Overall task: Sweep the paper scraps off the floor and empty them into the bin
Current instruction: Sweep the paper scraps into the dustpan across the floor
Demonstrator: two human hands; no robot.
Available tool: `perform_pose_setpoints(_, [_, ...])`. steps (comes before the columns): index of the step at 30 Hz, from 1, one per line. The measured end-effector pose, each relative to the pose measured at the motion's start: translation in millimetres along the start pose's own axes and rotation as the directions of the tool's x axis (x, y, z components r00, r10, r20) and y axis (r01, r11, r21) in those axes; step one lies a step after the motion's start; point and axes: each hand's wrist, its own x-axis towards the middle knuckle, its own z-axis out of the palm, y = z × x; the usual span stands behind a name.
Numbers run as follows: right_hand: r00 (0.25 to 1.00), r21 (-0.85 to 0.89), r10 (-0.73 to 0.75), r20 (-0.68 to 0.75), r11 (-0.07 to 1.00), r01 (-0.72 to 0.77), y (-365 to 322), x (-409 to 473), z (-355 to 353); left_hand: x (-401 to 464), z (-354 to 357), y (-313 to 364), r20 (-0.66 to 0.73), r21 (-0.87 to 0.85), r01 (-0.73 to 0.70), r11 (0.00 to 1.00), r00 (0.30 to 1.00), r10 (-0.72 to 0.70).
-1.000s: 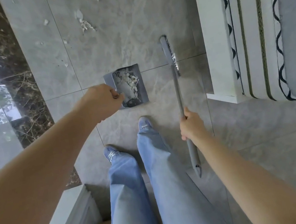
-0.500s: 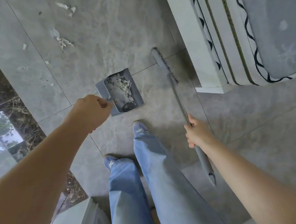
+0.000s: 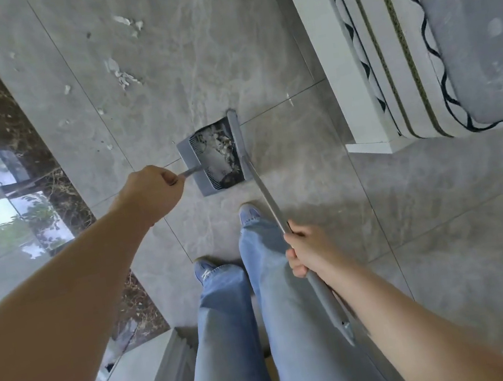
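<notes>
The left hand [image 3: 153, 191] is curled in a fist round the handle of the grey dustpan [image 3: 210, 159], which holds a heap of paper scraps [image 3: 219, 141]. The right hand [image 3: 311, 251] grips the broom [image 3: 263, 188] partway along its shaft; the broom head lies against the dustpan's right edge. More loose scraps [image 3: 123, 75] lie on the grey tiled floor [image 3: 195, 51] beyond the dustpan, well apart from it.
</notes>
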Motion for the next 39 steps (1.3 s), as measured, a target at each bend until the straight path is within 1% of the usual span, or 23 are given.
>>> perform_pose_setpoints(1, [1.000,0.016,-0.006,0.000,1.000,0.006,-3.3,-4.3,-1.0,0.0,-0.1,0.4,-0.003,0.002,0.003,1.000,1.000,-0.003])
perform_pose_setpoints(3, [0.999,-0.018,-0.033,-0.042,0.999,0.033,-9.9,1.6,-2.1,1.8,1.0,0.4,-0.005,0.006,-0.001,1.000,1.000,0.001])
perform_pose_setpoints(6, [0.994,-0.190,-0.073,-0.084,0.980,0.056,-20.8,22.7,5.8,5.2,1.7,-3.2,-0.007,0.009,-0.009,1.000,1.000,0.009])
perform_pose_setpoints(8, [0.997,-0.250,-0.049,-0.057,0.968,0.033,-24.9,29.8,15.0,7.8,3.2,-5.4,-0.007,0.012,-0.006,1.000,1.000,0.006])
perform_pose_setpoints(11, [1.000,-0.172,-0.018,-0.010,0.985,0.016,-19.7,28.0,28.4,10.5,3.7,-9.4,-0.008,0.025,-0.011,1.000,1.000,0.011])
perform_pose_setpoints(14, [0.998,-0.135,-0.058,-0.034,0.989,0.053,0.8,8.0,35.5,10.8,1.7,-15.6,0.002,0.017,-0.048,0.999,0.999,0.048])
perform_pose_setpoints(16, [0.995,-0.099,-0.076,-0.065,0.993,0.069,15.5,-8.2,39.8,7.5,-3.0,-26.5,0.015,-0.013,-0.045,0.999,0.999,0.045])
perform_pose_setpoints(19, [0.993,-0.006,-0.079,-0.091,0.997,0.079,23.5,-25.2,38.8,-6.6,-16.2,-59.0,0.033,-0.077,0.012,0.997,0.999,-0.010])
perform_pose_setpoints(22, [0.998,0.042,-0.024,-0.056,0.999,0.026,13.2,-29.1,36.0,-20.9,-33.4,-106.2,0.049,-0.144,0.058,0.988,0.998,-0.051])
perform_pose_setpoints(23, [0.999,0.028,-0.018,-0.050,0.999,0.019,11.0,-29.2,41.1,-27.4,-41.1,-127.0,0.049,-0.158,0.065,0.985,0.997,-0.058])
perform_pose_setpoints(25, [0.998,-0.031,-0.030,-0.050,0.999,0.029,7.3,-29.1,54.3,-34.4,-51.7,-166.0,0.030,-0.130,0.051,0.990,0.998,-0.047])
perform_pose_setpoints(28, [0.993,-0.146,-0.065,-0.097,0.988,0.051,3.0,-29.4,89.1,-40.5,-61.9,-231.5,0.013,-0.090,0.026,0.996,1.000,-0.025])
perform_pose_setpoints(30, [0.985,-0.223,-0.103,-0.140,0.972,0.070,-5.1,-23.7,118.2,-42.9,-64.1,-272.9,0.019,-0.112,0.041,0.993,0.999,-0.040])
perform_pose_setpoints(32, [0.968,-0.345,-0.186,-0.168,0.931,0.119,-16.2,-16.0,134.5,-44.7,-59.8,-295.5,0.023,-0.106,0.059,0.993,0.998,-0.057])
perform_pose_setpoints(34, [0.952,-0.382,-0.220,-0.213,0.916,0.126,-29.3,-8.0,160.0,-44.2,-54.9,-318.6,0.029,-0.142,0.084,0.986,0.996,-0.081])
perform_pose_setpoints(37, [0.944,-0.424,-0.227,-0.239,0.899,0.108,-49.7,7.4,203.4,-37.3,-43.3,-350.7,0.032,-0.195,0.133,0.972,0.991,-0.129])
perform_pose_setpoints(39, [0.962,-0.518,-0.203,-0.181,0.851,0.082,-45.4,6.4,243.1,-33.4,-40.4,-370.0,0.032,-0.259,0.164,0.952,0.986,-0.161])
